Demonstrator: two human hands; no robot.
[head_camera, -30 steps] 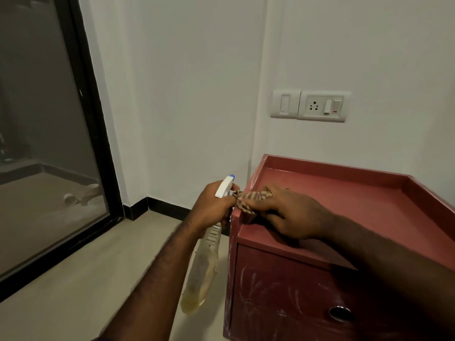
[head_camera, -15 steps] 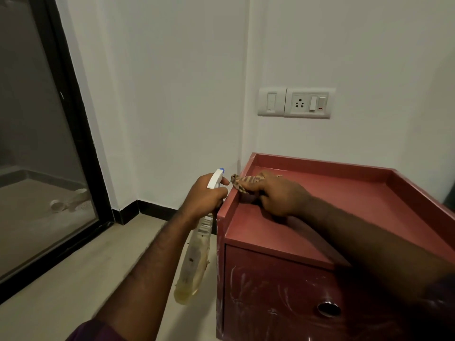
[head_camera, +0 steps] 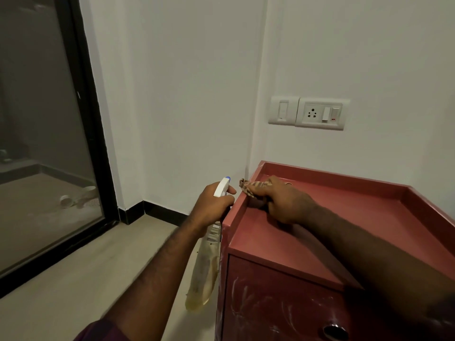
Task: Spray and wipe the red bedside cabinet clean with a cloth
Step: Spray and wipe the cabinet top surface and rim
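Note:
The red bedside cabinet (head_camera: 344, 217) fills the lower right, with a raised rim round its top and a streaky drawer front. My right hand (head_camera: 283, 203) holds a striped brown cloth (head_camera: 251, 187) against the left rim, near the back left corner. My left hand (head_camera: 211, 205) grips the neck of a clear spray bottle (head_camera: 205, 267) with a white head. The bottle hangs down just left of the cabinet's side, holding a little yellowish liquid at its bottom.
White walls meet in a corner behind the cabinet. A switch and socket plate (head_camera: 309, 113) is mounted above it. A black-framed glass door (head_camera: 49, 143) stands at the left. Pale floor tiles (head_camera: 73, 279) lie between the door and the cabinet.
My right hand has slid the cloth along the left rim toward the back corner. My left hand and the bottle have stayed beside the cabinet. The view has shifted.

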